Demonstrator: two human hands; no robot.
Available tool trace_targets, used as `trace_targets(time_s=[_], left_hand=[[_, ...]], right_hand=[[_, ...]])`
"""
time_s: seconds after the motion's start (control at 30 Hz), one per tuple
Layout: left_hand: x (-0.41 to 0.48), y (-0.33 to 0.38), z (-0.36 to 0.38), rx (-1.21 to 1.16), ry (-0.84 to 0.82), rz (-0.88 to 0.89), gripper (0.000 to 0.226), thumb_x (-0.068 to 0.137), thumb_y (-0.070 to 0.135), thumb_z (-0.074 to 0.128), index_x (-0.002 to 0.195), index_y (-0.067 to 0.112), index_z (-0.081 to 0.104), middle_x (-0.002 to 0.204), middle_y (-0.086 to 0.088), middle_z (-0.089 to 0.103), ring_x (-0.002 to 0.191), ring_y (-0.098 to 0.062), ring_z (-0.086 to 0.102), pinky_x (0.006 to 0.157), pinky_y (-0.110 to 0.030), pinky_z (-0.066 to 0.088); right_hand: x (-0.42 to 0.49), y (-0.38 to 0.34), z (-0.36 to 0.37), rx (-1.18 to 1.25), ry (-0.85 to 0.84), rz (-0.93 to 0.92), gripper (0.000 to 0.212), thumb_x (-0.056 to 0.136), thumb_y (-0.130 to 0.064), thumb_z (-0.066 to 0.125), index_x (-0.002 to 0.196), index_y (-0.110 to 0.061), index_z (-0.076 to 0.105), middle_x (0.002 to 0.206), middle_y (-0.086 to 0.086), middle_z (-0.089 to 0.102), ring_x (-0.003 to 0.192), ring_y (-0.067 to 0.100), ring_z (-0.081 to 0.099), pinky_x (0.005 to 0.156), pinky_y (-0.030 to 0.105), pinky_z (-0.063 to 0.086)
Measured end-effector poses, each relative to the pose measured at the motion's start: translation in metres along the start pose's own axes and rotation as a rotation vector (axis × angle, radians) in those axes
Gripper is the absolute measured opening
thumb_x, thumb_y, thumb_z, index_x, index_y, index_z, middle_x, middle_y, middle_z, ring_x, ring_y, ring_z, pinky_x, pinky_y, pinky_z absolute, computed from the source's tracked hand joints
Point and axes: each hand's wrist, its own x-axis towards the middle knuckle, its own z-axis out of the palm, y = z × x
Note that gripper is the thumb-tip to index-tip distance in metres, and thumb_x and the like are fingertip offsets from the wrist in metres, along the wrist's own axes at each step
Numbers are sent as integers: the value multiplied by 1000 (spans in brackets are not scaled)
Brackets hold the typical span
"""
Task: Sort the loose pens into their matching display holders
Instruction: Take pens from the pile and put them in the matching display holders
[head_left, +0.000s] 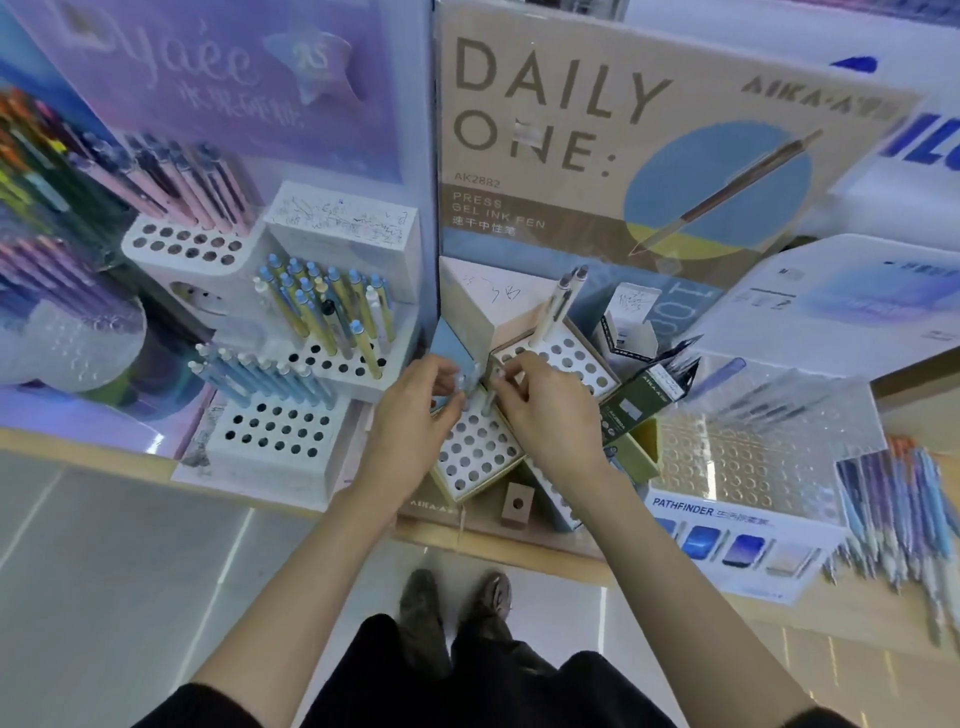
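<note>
Left hand (415, 415) and right hand (550, 410), close together, both pinch a pale pen (488, 402) over the holed holder (467, 454).

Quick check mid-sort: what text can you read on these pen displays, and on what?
"DAILY ONE:" on the tan backboard.
"AK2882" on the same board.
"PRESS GEL INK PEN" on the same board.
"AIKA" on the dark green box.
"PATHFINDER" on the front label of the clear holder.
Too blurred: purple backboard script, Chinese lines, white pad scribbles.
Blue letters at far right: cut off.
</note>
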Motion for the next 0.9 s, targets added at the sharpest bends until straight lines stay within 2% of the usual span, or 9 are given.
trace_targets(time_s=[0.07, 0.13, 0.23, 0.33, 0.57, 0.67, 0.77, 0.83, 0.9], left_hand=[[0, 3, -1, 5, -26, 1, 38, 90, 15, 62, 126, 12, 50, 111, 0, 54, 98, -10, 55, 78, -16, 39], [4, 6, -2, 40, -18, 46, 39, 92, 20, 60, 128, 13, 50, 117, 0, 49, 103, -9, 54, 79, -20, 41], [13, 11, -5, 118, -43, 80, 31, 92, 23, 59, 121, 12, 58, 117, -4, 53, 107, -15, 56, 84, -35, 47], [19, 16, -4, 161, -63, 87, 23, 93, 19, 59, 113, 10, 64, 109, -6, 59, 103, -19, 58, 83, -39, 48], [18, 12, -1, 148, -32, 89, 18, 91, 19, 61, 106, 9, 63, 106, -5, 59, 99, -18, 57, 76, -27, 41], [13, 16, -2, 147, 9, 180, 36, 87, 18, 67, 119, 4, 58, 122, -12, 52, 114, -23, 49, 92, -23, 35], [-9, 33, 4, 53, 72, 347, 35, 86, 14, 68, 118, 7, 57, 118, -7, 49, 111, -14, 46, 95, -17, 32], [-30, 48, 22, -54, -12, 396, 24, 86, 12, 66, 109, 12, 59, 109, 2, 51, 103, -3, 47, 89, -5, 31], [-52, 64, 51, -137, -199, 385, 14, 87, 13, 64, 101, 15, 61, 100, 8, 56, 97, 0, 50, 83, -3, 34]], right_hand=[[-2, -1, -1, 36, -10, -20, 23, 95, -31, 55, 110, -14, 58, 91, 7, 69, 85, 27, 64, 68, 36, 49], [-2, -2, -3, 72, -28, -26, 27, 94, -28, 57, 117, -13, 56, 87, 7, 68, 85, 28, 64, 67, 36, 47], [-6, -2, -6, 113, 0, -5, 32, 95, -29, 56, 123, -13, 52, 86, 9, 67, 84, 28, 63, 67, 37, 48], [-17, -2, -8, 129, 55, -12, 37, 93, -29, 58, 128, -16, 50, 88, 5, 66, 81, 23, 62, 63, 35, 46], [-42, 8, -12, 132, 107, 65, 43, 92, -28, 60, 132, -18, 47, 78, -11, 54, 68, 8, 51, 53, 22, 36], [-58, 17, -24, 193, 150, 95, 40, 92, -24, 60, 129, -18, 49, 85, -11, 57, 72, 4, 52, 63, 25, 45], [-83, 35, -43, 258, 194, 117, 27, 91, -17, 62, 118, -16, 57, 87, -10, 58, 78, 2, 52, 66, 15, 42], [-107, 56, -56, 297, 228, 185, 20, 90, -12, 63, 111, -12, 61, 91, -4, 62, 82, 4, 53, 69, 18, 44], [-137, 80, -67, 347, 265, 311, 16, 91, -12, 62, 107, -12, 64, 94, -3, 64, 84, 3, 55, 73, 18, 45]])
